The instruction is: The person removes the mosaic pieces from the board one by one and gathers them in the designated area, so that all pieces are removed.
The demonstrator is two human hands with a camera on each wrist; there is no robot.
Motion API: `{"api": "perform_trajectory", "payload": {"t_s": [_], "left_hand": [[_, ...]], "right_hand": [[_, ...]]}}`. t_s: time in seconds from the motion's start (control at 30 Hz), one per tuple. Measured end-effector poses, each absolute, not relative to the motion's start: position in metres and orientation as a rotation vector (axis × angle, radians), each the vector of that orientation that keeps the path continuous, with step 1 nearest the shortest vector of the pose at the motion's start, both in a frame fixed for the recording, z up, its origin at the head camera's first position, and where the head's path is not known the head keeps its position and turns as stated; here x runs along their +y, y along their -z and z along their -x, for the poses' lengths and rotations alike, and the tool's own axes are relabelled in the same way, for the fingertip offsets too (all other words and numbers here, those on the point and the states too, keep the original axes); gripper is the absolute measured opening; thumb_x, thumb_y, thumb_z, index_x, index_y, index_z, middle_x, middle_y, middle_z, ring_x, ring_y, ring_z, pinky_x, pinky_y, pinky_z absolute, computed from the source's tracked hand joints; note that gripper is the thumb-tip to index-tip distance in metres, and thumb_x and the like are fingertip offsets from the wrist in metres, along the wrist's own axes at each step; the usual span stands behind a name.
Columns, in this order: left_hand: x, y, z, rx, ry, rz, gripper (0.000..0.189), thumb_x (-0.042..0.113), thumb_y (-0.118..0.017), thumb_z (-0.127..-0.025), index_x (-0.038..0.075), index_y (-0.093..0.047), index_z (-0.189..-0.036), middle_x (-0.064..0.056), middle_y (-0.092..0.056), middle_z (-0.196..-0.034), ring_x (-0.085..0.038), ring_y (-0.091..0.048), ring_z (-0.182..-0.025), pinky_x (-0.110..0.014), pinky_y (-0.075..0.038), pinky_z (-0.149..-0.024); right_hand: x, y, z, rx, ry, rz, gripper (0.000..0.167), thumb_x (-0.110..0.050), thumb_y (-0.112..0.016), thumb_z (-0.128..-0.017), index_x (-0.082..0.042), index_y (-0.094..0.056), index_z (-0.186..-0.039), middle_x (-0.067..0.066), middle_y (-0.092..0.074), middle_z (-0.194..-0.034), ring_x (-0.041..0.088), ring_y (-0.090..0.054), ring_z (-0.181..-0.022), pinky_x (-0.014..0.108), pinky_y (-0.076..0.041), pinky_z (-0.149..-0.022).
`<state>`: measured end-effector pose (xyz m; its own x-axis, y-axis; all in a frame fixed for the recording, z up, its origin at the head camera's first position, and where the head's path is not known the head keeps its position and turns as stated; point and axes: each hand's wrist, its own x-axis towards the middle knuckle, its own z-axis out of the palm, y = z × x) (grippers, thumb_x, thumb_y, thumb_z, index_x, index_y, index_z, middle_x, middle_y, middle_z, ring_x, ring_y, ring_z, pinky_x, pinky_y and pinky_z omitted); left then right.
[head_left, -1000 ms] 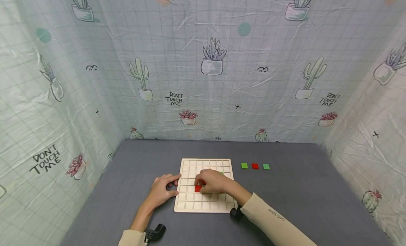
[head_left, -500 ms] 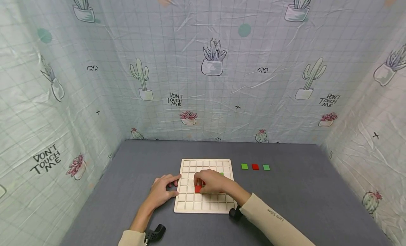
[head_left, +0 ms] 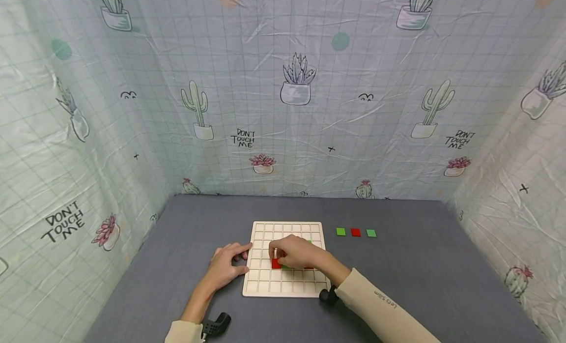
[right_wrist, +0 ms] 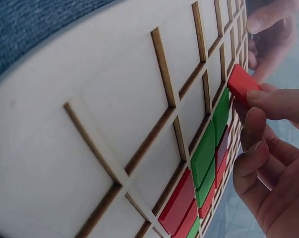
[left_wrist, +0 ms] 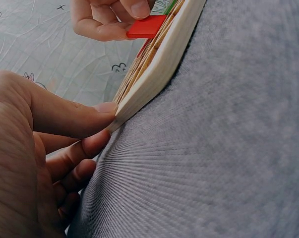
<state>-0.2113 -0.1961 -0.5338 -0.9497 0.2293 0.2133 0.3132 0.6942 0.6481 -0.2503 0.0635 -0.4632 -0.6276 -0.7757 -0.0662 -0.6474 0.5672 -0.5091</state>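
A pale wooden grid board [head_left: 261, 287] lies in the middle of the table. My right hand [head_left: 295, 252] is over it and pinches a square red tile [right_wrist: 242, 85] between thumb and fingers. In the left wrist view that red tile [left_wrist: 145, 28] is tilted, one edge at the grid. Beside it in the right wrist view, green tiles [right_wrist: 204, 153] and red tiles [right_wrist: 175, 206] sit in the cells, partly hidden by the hand in the head view. My left hand [head_left: 223, 265] touches the board's left edge with thumb and index fingertip spread apart, other fingers curled under.
Right of the board, a light green tile [head_left: 340, 231], a red tile [head_left: 355, 232] and another green tile [head_left: 371, 233] lie in a row on the grey table [head_left: 398, 284]. A cactus-print cloth [head_left: 327, 127] encloses the table's back and sides.
My right hand has shifted very slightly left and up, so a green tile and a red tile show more below it. The left hand and the board have stayed put.
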Motion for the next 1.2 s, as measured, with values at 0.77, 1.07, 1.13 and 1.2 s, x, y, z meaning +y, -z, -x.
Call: {"api": "perform_trajectory", "payload": {"t_s": [0.77, 1.07, 1.13, 1.2], "left_hand": [[-0.196, 0.534, 0.211, -2.799, 1.090, 0.437, 0.065, 0.012, -0.082, -0.072, 0.018, -0.070, -0.136, 0.018, -0.056, -0.086, -0.002, -0.046, -0.080, -0.037, -0.026, -0.087], [-0.196, 0.534, 0.211, -2.794, 1.096, 0.445, 0.067, 0.012, -0.082, -0.073, 0.018, -0.069, -0.138, 0.018, -0.057, -0.086, -0.004, -0.046, -0.080, -0.036, -0.024, -0.088], [-0.197, 0.534, 0.211, -2.794, 1.100, 0.450, 0.067, 0.012, -0.082, -0.073, 0.018, -0.069, -0.138, 0.017, -0.057, -0.086, -0.004, -0.046, -0.080, -0.036, -0.023, -0.088], [-0.197, 0.534, 0.211, -2.793, 1.106, 0.451, 0.067, 0.012, -0.082, -0.073, 0.018, -0.069, -0.138, 0.017, -0.057, -0.086, -0.004, -0.046, -0.080, -0.036, -0.023, -0.088]], "right_hand": [[0.076, 0.452, 0.251, 2.526, 0.685, 1.202, 0.016, -0.004, -0.063, -0.096, -0.017, -0.071, -0.104, -0.004, -0.070, -0.089, 0.005, -0.053, -0.073, 0.023, -0.045, -0.072], [0.094, 0.450, 0.258, 2.526, 0.737, 1.149, 0.016, -0.004, -0.063, -0.097, -0.016, -0.070, -0.105, -0.002, -0.070, -0.093, 0.006, -0.054, -0.072, 0.024, -0.047, -0.071], [0.099, 0.450, 0.259, 2.527, 0.747, 1.145, 0.016, -0.004, -0.063, -0.097, -0.015, -0.070, -0.107, -0.001, -0.072, -0.095, 0.007, -0.055, -0.074, 0.025, -0.047, -0.072], [0.104, 0.450, 0.260, 2.531, 0.763, 1.147, 0.017, -0.004, -0.062, -0.097, -0.014, -0.070, -0.108, 0.002, -0.073, -0.098, 0.008, -0.056, -0.076, 0.026, -0.048, -0.073]]}}
